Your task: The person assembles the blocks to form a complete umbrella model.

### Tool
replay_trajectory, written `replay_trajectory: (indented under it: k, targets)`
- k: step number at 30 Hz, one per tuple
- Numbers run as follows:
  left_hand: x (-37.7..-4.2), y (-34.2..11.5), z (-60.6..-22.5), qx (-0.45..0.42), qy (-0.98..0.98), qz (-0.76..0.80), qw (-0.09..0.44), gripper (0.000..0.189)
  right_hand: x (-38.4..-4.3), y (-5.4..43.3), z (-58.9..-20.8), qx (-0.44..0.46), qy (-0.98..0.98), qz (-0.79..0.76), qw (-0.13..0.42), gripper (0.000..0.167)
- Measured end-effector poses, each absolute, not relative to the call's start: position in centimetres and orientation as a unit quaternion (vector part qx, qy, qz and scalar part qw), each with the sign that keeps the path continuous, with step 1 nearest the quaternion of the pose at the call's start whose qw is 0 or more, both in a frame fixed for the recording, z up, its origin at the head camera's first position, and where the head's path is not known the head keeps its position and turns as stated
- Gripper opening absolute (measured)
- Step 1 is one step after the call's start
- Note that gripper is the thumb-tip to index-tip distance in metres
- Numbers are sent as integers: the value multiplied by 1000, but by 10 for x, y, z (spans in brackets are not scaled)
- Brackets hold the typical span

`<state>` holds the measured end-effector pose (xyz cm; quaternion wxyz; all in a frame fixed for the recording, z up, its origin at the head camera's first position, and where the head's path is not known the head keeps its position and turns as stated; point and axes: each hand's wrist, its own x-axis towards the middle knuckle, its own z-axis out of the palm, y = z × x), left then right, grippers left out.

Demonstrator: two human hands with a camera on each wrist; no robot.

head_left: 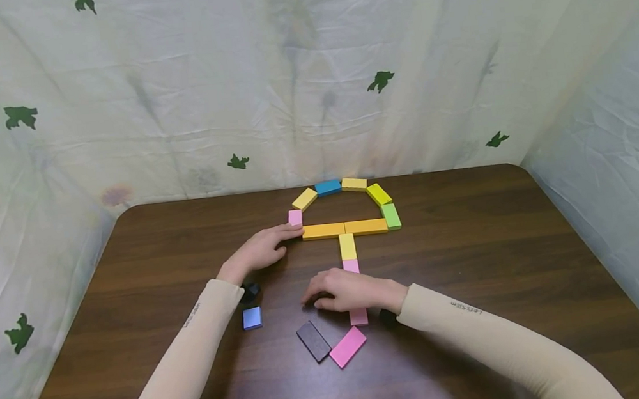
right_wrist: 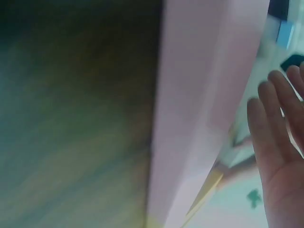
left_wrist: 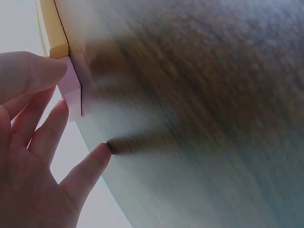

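My left hand (head_left: 257, 249) reaches to the left end of an arch of flat blocks, its fingers extended. Its fingertips are right at the small pink block (head_left: 295, 217), beside the left end of an orange block (head_left: 324, 231). In the left wrist view, the thumb overlaps the pink block (left_wrist: 72, 90) and a finger touches the table. Over the stem of blocks hovers my right hand (head_left: 346, 288), fingers relaxed and holding nothing. It hides part of the pink stem blocks (head_left: 358, 316). The right wrist view shows its straight fingers beside a long pink strip (right_wrist: 199, 95).
A yellow block (head_left: 347, 246) tops the stem under two orange blocks; blue, yellow and green (head_left: 391, 216) blocks form the arch. Loose black (head_left: 313, 342), bright pink (head_left: 348, 347) and blue (head_left: 252, 318) blocks lie nearer. A patterned curtain (head_left: 310, 97) stands behind the table (head_left: 475, 255).
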<state>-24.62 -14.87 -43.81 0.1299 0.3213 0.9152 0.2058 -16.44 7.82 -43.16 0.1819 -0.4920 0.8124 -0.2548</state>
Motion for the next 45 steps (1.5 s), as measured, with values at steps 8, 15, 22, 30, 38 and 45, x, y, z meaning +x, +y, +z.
replay_trajectory:
  k: [8, 15, 22, 30, 38, 45]
  targets:
    - [-247, -148, -439, 315, 916, 205, 140, 52, -185, 110, -430, -436, 839, -291, 149, 26]
    - [-245, -148, -438, 316, 917, 200, 137, 52, -198, 133, -436, -398, 863, -296, 96, 27]
    - [-243, -146, -437, 314, 921, 190, 132, 51, -206, 145, -440, -357, 892, -270, 68, 32]
    - [-242, -143, -434, 323, 924, 170, 115, 50, -215, 150, -445, -347, 909, -225, 59, 36]
    - [-239, -141, -433, 338, 924, 150, 98, 48, -220, 153, -448, -345, 909, -224, 61, 37]
    - [-237, -141, -434, 340, 924, 151, 83, 47, -223, 155, -450, -354, 906, -223, 60, 39]
